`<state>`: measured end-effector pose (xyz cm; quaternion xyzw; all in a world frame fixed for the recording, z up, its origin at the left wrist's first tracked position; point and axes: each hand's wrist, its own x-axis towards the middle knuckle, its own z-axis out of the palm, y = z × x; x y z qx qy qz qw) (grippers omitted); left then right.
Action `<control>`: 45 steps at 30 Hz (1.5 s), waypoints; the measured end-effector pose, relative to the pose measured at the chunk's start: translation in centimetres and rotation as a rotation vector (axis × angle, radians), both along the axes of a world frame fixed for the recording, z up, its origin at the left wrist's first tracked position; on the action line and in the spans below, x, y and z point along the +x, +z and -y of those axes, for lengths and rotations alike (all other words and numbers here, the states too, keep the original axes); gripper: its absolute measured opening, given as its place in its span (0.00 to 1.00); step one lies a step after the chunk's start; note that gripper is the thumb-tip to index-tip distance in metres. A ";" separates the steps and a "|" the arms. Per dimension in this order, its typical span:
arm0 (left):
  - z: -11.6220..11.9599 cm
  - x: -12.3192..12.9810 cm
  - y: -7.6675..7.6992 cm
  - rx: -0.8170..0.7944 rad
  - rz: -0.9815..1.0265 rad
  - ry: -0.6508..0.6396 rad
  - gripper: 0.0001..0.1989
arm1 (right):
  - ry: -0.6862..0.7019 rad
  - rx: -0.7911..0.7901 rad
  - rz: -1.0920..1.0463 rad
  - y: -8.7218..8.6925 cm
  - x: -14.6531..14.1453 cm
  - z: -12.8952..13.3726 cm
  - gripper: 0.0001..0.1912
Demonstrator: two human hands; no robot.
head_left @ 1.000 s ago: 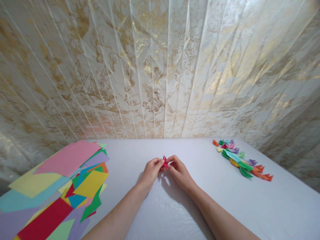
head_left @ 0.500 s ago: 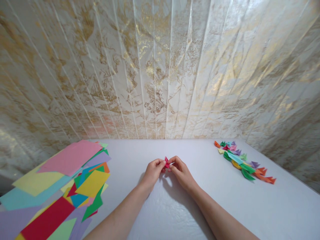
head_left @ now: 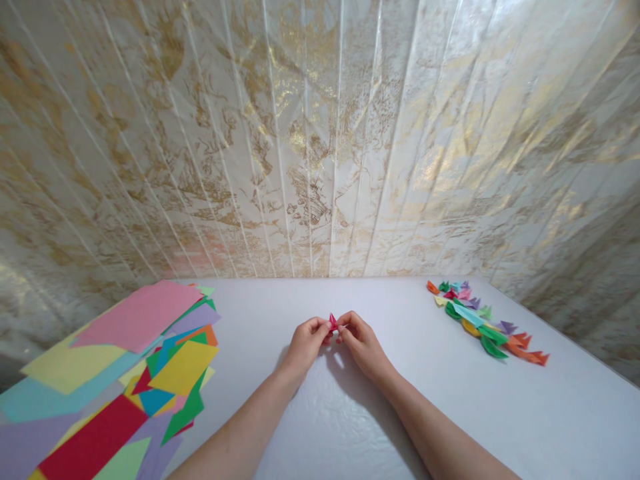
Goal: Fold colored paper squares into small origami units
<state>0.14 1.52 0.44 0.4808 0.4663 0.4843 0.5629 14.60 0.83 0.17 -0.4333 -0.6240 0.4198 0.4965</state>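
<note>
A small red folded-paper piece [head_left: 333, 323] with pointed tips is held in mid-table, between both hands. My left hand [head_left: 311, 339] pinches its left side between thumb and fingers. On the other side, the thumb and forefinger of my right hand [head_left: 359, 337] close on its right edge. The fingers cover much of the piece, so its full shape is hidden. Both forearms reach in from the bottom of the view, and the hands cast a shadow on the white table [head_left: 320, 420].
Coloured paper sheets, with a pink sheet [head_left: 143, 313], a yellow sheet [head_left: 184, 368] and a red sheet [head_left: 95, 437] among them, lie overlapping at left. Several folded paper figures, including an orange figure [head_left: 527, 350], form a row at right. A gold-patterned curtain [head_left: 310, 147] hangs behind.
The view has shifted very slightly. Both hands stay around the red folded paper, with the right fingertips and the paper's angle changed a little.
</note>
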 end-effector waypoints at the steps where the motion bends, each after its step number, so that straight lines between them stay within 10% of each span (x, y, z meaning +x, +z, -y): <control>1: 0.0 0.0 0.1 0.006 -0.003 0.000 0.15 | 0.002 -0.004 0.004 -0.1 0.0 0.0 0.07; 45: 0.5 0.4 -0.2 0.084 -0.117 -0.052 0.15 | -0.163 -0.028 0.097 -0.7 0.1 -0.3 0.10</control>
